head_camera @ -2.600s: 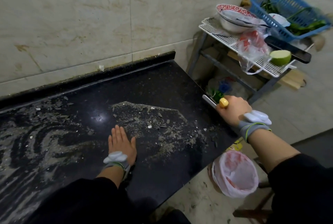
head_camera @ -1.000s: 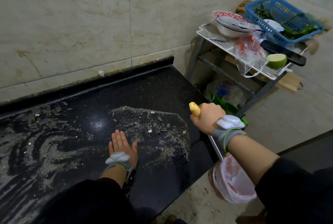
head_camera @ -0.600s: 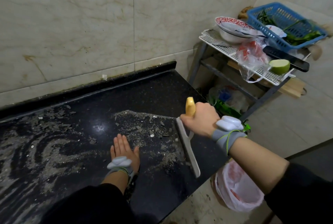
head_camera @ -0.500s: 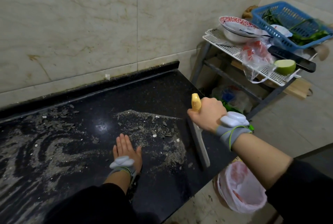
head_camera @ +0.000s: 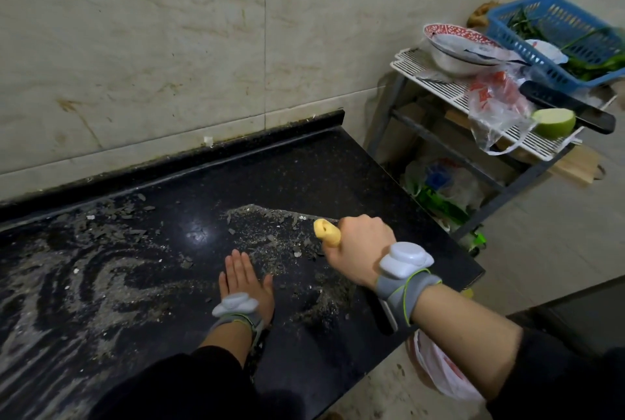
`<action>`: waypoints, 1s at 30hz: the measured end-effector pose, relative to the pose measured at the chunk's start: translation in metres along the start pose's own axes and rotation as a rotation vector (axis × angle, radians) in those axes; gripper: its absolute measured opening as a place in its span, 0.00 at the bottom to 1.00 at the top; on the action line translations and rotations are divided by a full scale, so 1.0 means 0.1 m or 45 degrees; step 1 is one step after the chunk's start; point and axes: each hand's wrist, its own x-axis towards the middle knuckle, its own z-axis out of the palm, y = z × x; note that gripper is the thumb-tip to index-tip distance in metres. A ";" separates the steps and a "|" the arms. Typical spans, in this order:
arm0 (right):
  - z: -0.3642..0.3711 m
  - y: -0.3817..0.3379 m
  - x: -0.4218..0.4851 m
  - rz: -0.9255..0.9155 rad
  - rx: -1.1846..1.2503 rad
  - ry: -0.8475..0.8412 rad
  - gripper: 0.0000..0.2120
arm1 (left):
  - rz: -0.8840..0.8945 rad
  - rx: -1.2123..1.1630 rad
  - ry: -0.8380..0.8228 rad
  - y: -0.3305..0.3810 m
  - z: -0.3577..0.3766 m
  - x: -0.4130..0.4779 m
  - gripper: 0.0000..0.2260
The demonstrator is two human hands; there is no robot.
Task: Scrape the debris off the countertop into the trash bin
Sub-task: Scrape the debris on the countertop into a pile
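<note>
Grey debris (head_camera: 270,237) and dust lie spread over the black countertop (head_camera: 304,169), thickest at the left and in the middle. My left hand (head_camera: 243,281) lies flat on the counter, fingers straight, beside the debris. My right hand (head_camera: 358,250) grips the yellow handle (head_camera: 326,233) of a scraper. Its blade (head_camera: 389,315) runs down under my wrist, mostly hidden, over the counter's right part. The trash bin (head_camera: 439,372), lined with a pink-white bag, stands on the floor below the counter's right edge, partly covered by my right arm.
A metal rack (head_camera: 473,105) stands right of the counter, holding a bowl (head_camera: 453,51), a blue basket (head_camera: 558,34) of greens, a plastic bag (head_camera: 497,108), a cut green fruit (head_camera: 554,122) and a dark knife (head_camera: 568,108). Bags (head_camera: 443,186) sit beneath it. A tiled wall (head_camera: 169,47) backs the counter.
My right hand has carried the scraper from the counter's right edge back left over the debris, with the blade now hidden under my wrist. My left hand stays flat in place.
</note>
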 end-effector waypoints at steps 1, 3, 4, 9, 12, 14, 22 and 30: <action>0.00 -0.04 -0.02 0.000 0.025 0.000 0.17 | 0.005 0.003 0.015 -0.01 0.03 0.01 0.36; -0.01 -0.10 -0.04 0.007 0.090 0.006 0.16 | 0.004 0.064 -0.031 -0.01 0.04 0.02 0.32; -0.03 -0.11 -0.04 0.017 0.125 0.010 0.16 | 0.004 0.064 -0.043 -0.02 0.05 0.04 0.31; -0.21 0.01 0.08 0.187 0.264 0.083 0.20 | 0.027 0.072 -0.008 -0.02 0.04 -0.01 0.43; -0.26 0.20 0.23 0.220 0.180 0.128 0.19 | 0.009 0.116 -0.061 -0.03 0.03 0.02 0.32; -0.23 0.34 0.35 0.191 0.077 0.143 0.17 | 0.018 0.140 -0.082 -0.03 0.01 0.02 0.31; -0.02 0.48 0.52 0.092 0.020 -0.007 0.13 | 0.034 0.179 -0.100 -0.03 0.02 0.02 0.31; -0.09 0.08 0.33 -0.166 0.134 -0.087 0.13 | 0.019 0.196 -0.153 -0.01 -0.05 0.01 0.31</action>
